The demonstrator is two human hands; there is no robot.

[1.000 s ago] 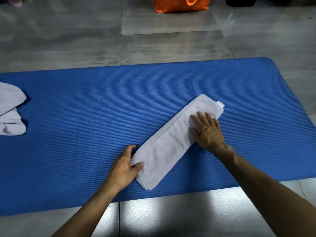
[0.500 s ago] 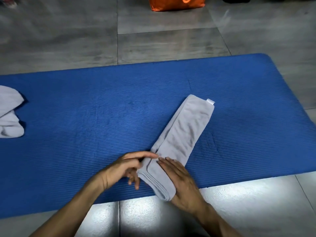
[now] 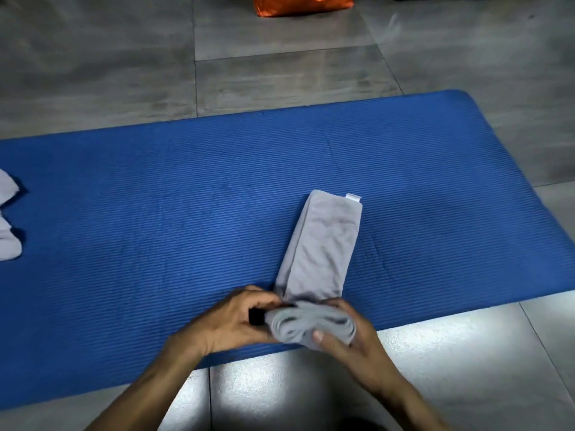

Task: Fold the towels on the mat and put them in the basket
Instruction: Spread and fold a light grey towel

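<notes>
Grey towel lies as a long strip on the blue mat, near end rolled up at the mat's front edge. Left hand and right hand both grip that roll, fingers curled round it. More towels at mat's left edge; orange bag on the floor beyond.

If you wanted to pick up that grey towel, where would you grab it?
Grip the rolled near end of the grey towel from both sides, as the left hand and right hand do. It is the thickest part; the flat far strip would just droop.
</notes>
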